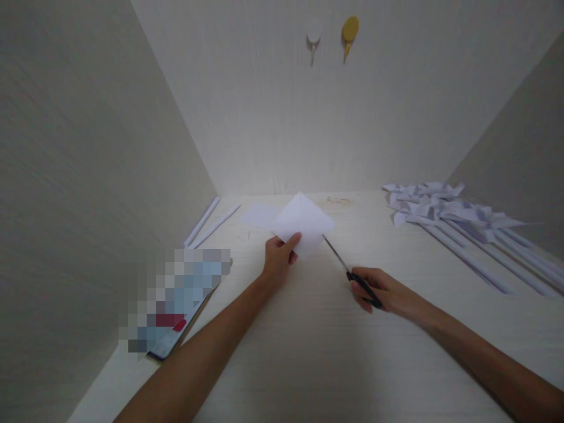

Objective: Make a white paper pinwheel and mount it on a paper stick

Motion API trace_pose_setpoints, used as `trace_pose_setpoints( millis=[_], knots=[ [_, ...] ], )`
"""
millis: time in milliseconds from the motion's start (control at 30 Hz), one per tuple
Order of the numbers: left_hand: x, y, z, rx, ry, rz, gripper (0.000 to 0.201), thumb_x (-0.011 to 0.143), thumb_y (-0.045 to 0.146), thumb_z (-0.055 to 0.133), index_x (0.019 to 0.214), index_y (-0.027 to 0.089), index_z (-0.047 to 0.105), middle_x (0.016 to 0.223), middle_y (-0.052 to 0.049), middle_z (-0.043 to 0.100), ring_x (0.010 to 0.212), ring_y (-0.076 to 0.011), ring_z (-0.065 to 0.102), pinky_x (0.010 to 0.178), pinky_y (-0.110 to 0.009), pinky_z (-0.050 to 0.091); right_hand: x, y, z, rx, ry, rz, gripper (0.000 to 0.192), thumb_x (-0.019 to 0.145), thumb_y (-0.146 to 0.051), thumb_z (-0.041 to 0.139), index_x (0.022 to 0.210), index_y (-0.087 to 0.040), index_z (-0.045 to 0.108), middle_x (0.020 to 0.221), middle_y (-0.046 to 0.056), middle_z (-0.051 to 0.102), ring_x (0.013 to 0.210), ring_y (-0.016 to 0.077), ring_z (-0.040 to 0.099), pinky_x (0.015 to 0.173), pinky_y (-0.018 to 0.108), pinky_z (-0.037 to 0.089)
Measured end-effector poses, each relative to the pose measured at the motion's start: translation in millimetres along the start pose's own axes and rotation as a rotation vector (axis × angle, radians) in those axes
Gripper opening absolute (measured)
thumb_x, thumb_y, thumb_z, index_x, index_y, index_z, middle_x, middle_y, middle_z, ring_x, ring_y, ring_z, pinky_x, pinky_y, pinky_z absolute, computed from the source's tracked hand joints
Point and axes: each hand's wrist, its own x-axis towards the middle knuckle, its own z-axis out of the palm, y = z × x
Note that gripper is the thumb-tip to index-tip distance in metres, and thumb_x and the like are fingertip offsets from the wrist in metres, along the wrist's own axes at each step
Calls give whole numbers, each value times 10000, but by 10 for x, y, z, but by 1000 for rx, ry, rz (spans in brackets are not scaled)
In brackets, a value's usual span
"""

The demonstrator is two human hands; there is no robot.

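Note:
A square of white paper [303, 218] with a crease at its far corner is pinched by my left hand [281, 254], thumb on top. My right hand [373, 288] grips a pair of scissors [337, 252] by the black handles. The metal blades point up and left, their tips close to the paper's right edge; whether they touch it I cannot tell. Behind the held paper, another white sheet [256, 215] lies on the table, partly covered.
Several paper pinwheels [458, 214] on rolled paper sticks lie at the right. Two white paper rolls [215, 226] rest at the left, beyond a phone [170, 341]. A yellow hook [350, 29] and a white hook [314, 32] are on the back wall; side walls flank the table.

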Motion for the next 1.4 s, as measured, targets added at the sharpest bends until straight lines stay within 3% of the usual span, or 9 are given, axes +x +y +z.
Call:
trace_pose_setpoints(
  millis=[67,200,333,467,667,967,1400],
  knots=[
    [-26,0,22,43,-8,-8,314,583,327,657,424,125,477,317,49,425,275,-30,344,298,-163,247,2,8,26,16,5,-15,394,766,-543,416,630,-175,382,473,-41,432,408,62,341,391,200,236],
    [-38,6,59,5,-37,-64,281,579,318,656,435,101,549,416,-31,560,392,-80,512,433,-194,419,-3,-8,33,-2,28,-20,399,758,-538,434,599,-176,380,477,-37,429,409,60,343,391,201,237],
    [-20,-10,63,-37,-19,-70,214,544,279,681,487,94,590,488,-43,607,465,-104,565,522,-226,473,-6,-23,27,-11,33,-20,390,762,-523,435,590,-178,378,473,-39,430,402,59,336,387,201,240],
    [-22,-7,52,-22,-6,-49,208,533,283,686,505,98,595,493,-34,606,466,-109,564,496,-223,460,-3,-19,33,-8,32,-16,383,765,-518,430,595,-181,368,471,-41,424,406,59,337,385,199,234],
    [-115,11,82,133,3,49,287,614,334,622,438,117,556,357,7,497,329,-59,422,379,-200,336,-6,-15,39,-13,49,-6,369,757,-500,456,593,-179,375,470,-45,423,385,52,324,369,196,233],
    [-231,4,158,56,-52,122,221,655,330,586,768,142,553,681,-18,629,494,-132,602,395,-207,388,-11,-12,35,57,3,16,379,744,-536,437,626,-182,373,471,-48,456,327,37,302,314,179,201],
    [-244,2,168,44,-98,77,277,682,358,560,824,120,553,800,-78,652,590,-182,641,456,-228,451,-32,-56,35,-22,-29,5,374,786,-496,413,595,-177,374,466,-47,408,373,43,301,346,178,227]
  ],
)
